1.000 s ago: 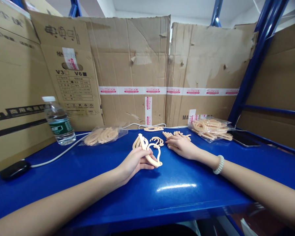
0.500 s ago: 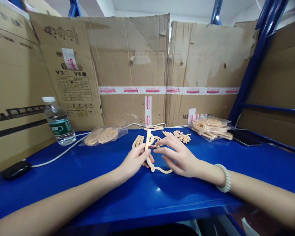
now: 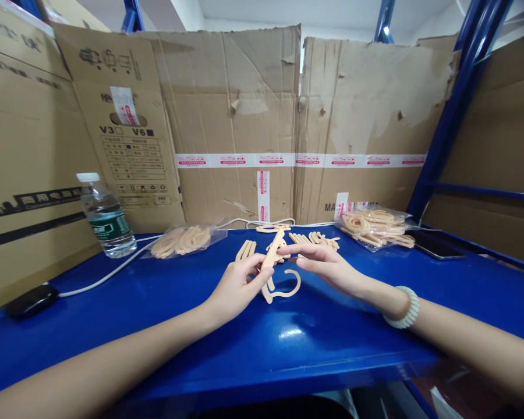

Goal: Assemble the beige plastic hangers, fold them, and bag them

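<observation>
My left hand [image 3: 240, 288] is closed on a beige folding clothes hanger [image 3: 271, 256], thumb on its near side. The hanger's arms are tilted up and away, and its curved hook [image 3: 296, 285] points right above the table. My right hand [image 3: 332, 269] is beside the hanger, fingers stretched out to the left. Its index fingertip reaches the hanger's upper arm and seems to touch it. Beyond the hands lie several straight beige pieces [image 3: 245, 250] and, to the right, a group of beige hanger parts [image 3: 321, 238].
On the blue table [image 3: 227, 361] are a bag of beige parts [image 3: 183, 240] at left and another bag [image 3: 373, 227] at right, next to a phone [image 3: 439, 244]. A water bottle [image 3: 107, 221], black mouse [image 3: 30, 301] and white cable [image 3: 96, 283] are at left. Cardboard [image 3: 236, 128] stands behind.
The hanger has tilted to the right in my left hand, and its hook now shows more fully. My right hand has moved up and right, its index finger now at the hanger's upper arm.
</observation>
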Demonstrator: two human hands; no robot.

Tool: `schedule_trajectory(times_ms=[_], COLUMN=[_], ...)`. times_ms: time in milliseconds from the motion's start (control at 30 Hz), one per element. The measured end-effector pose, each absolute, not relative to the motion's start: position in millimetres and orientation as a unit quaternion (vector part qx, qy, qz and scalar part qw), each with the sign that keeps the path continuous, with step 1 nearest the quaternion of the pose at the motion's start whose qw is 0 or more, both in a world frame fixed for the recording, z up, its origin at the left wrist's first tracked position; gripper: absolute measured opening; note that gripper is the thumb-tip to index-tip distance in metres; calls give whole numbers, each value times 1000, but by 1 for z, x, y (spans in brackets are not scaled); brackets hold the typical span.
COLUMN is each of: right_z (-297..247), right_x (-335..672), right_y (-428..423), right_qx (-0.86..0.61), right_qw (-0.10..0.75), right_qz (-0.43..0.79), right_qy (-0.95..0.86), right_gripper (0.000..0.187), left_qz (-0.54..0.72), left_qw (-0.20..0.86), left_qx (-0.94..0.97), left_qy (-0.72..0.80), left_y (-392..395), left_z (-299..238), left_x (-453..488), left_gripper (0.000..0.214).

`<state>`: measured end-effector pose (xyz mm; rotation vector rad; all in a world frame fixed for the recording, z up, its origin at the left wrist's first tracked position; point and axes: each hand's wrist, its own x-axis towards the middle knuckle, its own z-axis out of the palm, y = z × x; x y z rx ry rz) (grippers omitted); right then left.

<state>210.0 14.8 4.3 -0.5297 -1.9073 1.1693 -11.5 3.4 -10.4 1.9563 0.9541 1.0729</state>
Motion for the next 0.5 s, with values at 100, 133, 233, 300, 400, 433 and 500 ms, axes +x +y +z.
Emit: schedule_trajectory(times_ms=[100,133,233,300,400,433,500], right_z=[4,3,2,0,-2,-3,-5], right_x=[209,209,209,209,208,208,209], right_y=[14,14,16,17,19,19,21], right_qx=[-215,-220,-241,-253,-270,-282,-310], right_qw=[406,409,429,451,461,458,454], right_qz=[471,471,464,469,487,490,485], right_qy=[-753,-750,-736,-716,-691,-687,-680], right_gripper=[29,29,25,20,24,26,29], left_qz=[420,421,426,428,403,390,366], left_qw=[325,312,256,211,131,109,81], left_qx=[763,767,781,791,811,815,818], left_qy=[370,370,379,384,404,414,436], left_y=[2,1,1,2,4,4,5], left_z=[-7,-5,-3,-3,-6,-7,-8], left_x=[-11,-11,-12,-14,-17,-18,-19], left_gripper=[25,23,20,19,20,21,24])
